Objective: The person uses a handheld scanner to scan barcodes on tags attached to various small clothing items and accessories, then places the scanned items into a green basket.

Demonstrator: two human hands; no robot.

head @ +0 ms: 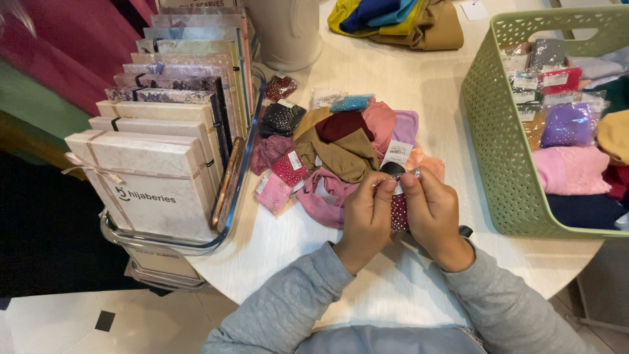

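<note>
The person sits at a white table [419,85] and holds a small packet [399,211] up in front of them with both hands. The left hand [367,219] pinches the top left edge of the packet with its fingertips pressed together. The right hand [432,210] pinches the top right edge the same way. The packet hangs between the two hands, just above the table edge.

It looks like the step in hand is working at the top of the packet, maybe pulling it open or pressing it shut. It is hard to tell which. The next move would need a tight pinch on both sides and a small, gentle pull, because the wrap is thin and slippery.

The packet is clear and shiny. Inside is dark red cloth with lots of tiny sparkly dots. A white tag shows near the top.

Just behind the hands lies a pile of cloths [347,147] in pink, brown and dark red. A green basket [498,131] with more packets stands to the right. A rack of flat boxes [157,157] stands to the left.
</note>
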